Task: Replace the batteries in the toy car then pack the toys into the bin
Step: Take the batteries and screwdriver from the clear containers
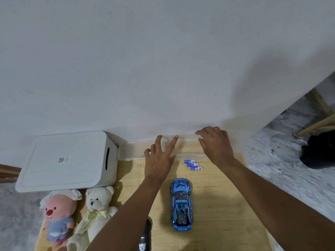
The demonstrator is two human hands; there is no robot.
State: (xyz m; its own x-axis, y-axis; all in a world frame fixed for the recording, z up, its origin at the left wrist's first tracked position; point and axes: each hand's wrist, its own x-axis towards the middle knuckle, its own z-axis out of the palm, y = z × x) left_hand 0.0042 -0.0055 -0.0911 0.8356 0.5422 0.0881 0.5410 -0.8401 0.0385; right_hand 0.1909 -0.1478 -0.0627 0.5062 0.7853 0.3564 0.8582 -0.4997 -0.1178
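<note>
Both hands, left hand (159, 160) and right hand (216, 147), reach with spread, empty fingers (173, 142) over the clear plastic tray (130, 151); three blue batteries (193, 164) lie between the wrists, shiny blue toy car (181, 203) behind them, probably kept near for swapping

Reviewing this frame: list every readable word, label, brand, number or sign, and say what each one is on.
No text here can be read in full.
White bin lid: a QR-style code with small print beside it, too small to read.
Three blue batteries: label print blurred; only a large "A" shows.
Black object at the bottom edge: white marking, unreadable.
Blue toy car, pink plush, white teddy bear: no text visible.
</note>
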